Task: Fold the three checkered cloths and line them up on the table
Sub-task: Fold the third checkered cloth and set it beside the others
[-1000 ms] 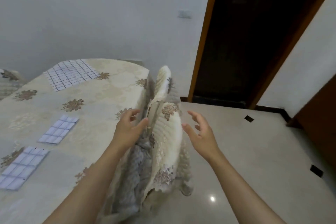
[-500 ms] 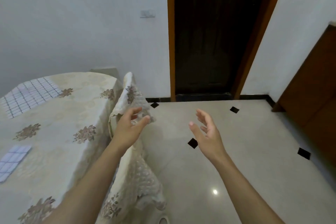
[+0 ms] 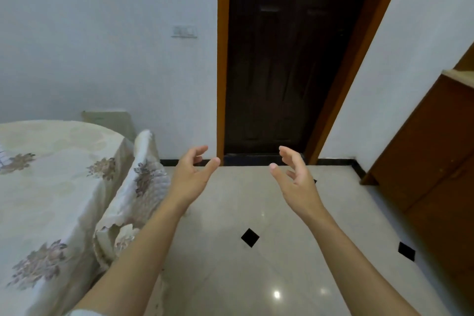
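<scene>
left hand point(image 3: 191, 182) loose | right hand point(image 3: 295, 183) loose | table point(image 3: 51, 200) left | door point(image 3: 282, 59) ahead

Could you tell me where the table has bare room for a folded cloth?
The cream floral tablecloth shows bare between its flower motifs, from far rim to near edge. Its rumpled hanging corner, beside the left hand, is crowded.

Shows matt, soft cloth over the table point(image 3: 59, 187); glossy, smooth tiles on the floor point(image 3: 256, 277); dark, faintly sheened wood in the door point(image 3: 277, 72); matt paint on the wall point(image 3: 89, 33).
</scene>
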The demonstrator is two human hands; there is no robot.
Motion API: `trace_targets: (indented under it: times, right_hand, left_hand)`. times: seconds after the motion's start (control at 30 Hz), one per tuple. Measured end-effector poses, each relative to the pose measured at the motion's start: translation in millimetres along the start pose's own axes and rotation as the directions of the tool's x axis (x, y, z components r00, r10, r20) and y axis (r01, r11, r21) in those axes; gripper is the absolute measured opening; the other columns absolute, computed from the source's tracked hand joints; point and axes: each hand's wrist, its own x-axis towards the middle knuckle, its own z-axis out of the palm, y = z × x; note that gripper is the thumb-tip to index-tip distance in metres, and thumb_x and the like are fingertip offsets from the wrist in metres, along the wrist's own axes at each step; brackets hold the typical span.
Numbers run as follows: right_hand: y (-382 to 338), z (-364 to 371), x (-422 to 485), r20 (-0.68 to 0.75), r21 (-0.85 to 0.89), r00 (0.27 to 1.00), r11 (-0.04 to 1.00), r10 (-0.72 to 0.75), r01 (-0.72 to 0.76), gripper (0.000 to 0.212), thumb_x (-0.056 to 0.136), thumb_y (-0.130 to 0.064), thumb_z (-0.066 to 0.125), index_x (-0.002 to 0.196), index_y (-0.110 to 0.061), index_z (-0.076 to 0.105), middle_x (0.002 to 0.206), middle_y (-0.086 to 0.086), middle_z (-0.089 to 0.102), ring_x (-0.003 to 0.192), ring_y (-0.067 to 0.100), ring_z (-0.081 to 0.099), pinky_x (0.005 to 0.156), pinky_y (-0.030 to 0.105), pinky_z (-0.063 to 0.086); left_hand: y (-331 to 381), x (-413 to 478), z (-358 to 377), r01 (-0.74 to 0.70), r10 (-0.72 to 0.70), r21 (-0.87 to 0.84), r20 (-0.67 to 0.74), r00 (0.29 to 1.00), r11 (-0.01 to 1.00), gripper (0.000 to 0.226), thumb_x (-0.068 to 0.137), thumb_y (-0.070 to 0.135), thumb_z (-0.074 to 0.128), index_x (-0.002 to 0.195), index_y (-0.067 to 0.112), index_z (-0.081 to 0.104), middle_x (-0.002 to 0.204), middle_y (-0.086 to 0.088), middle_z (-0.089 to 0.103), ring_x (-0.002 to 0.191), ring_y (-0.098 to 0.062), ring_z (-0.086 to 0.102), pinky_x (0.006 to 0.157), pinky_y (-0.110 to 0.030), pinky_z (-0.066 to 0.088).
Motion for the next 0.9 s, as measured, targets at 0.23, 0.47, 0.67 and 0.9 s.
trace_targets:
  times: [0.23, 0.47, 0.67, 0.9]
  right_hand:
    - [45.1, 32.6, 85.9, 0.082, 0.012, 0.993, 0.996, 0.082, -0.084, 0.052, 0.091, -0.051, 0.056, 0.139, -0.045, 0.036, 0.141, -0.025, 0.039, 0.129, -0.001, 0.037, 0.108, 0.031, 0.035]
    - [74.9, 62.3, 214.6, 0.192, 0.099, 0.981, 0.995, 0.000, -0.020, 0.054, 0.091, -0.049, 0.057, 0.140, -0.040, 0.037, 0.142, -0.022, 0.041, 0.129, -0.002, 0.038, 0.106, 0.027, 0.035]
    - [66.8, 84.8, 324.1, 0.297, 0.126, 0.953, 0.992, -0.057, 0.019, 0.054, 0.091, -0.048, 0.058, 0.140, -0.039, 0.038, 0.144, -0.021, 0.040, 0.129, 0.001, 0.039, 0.102, 0.023, 0.035]
    - [60.4, 148.8, 420.2, 0.429, 0.148, 0.899, 0.989, -0.087, 0.025, 0.047, 0.093, -0.042, 0.058, 0.137, -0.038, 0.042, 0.135, -0.025, 0.039, 0.124, 0.002, 0.038, 0.106, 0.030, 0.036]
  left_hand:
    - [-37.8, 73.3, 21.3, 0.088, -0.087, 0.038, -0.020, 0.996, 0.995, 0.046, 0.090, 0.039, 0.066, 0.132, 0.030, 0.052, 0.131, 0.012, 0.053, 0.121, -0.007, 0.048, 0.094, -0.030, 0.046]
    - [-48.3, 172.8, 40.1, 0.145, -0.139, 0.038, -0.131, 0.982, 0.989, 0.042, 0.087, 0.038, 0.070, 0.126, 0.027, 0.057, 0.128, 0.012, 0.058, 0.120, -0.009, 0.052, 0.100, -0.035, 0.046]
    - [-34.7, 250.0, 38.6, 0.160, -0.151, 0.018, -0.234, 0.960, 0.987, 0.044, 0.087, 0.041, 0.069, 0.128, 0.032, 0.055, 0.127, 0.016, 0.056, 0.119, -0.001, 0.052, 0.094, -0.035, 0.051]
    - [-60.3, 330.9, 16.8, 0.200, -0.171, 0.052, -0.339, 0.925, 0.978, 0.044, 0.087, 0.041, 0.069, 0.128, 0.032, 0.054, 0.130, 0.017, 0.054, 0.121, -0.001, 0.049, 0.083, -0.019, 0.046]
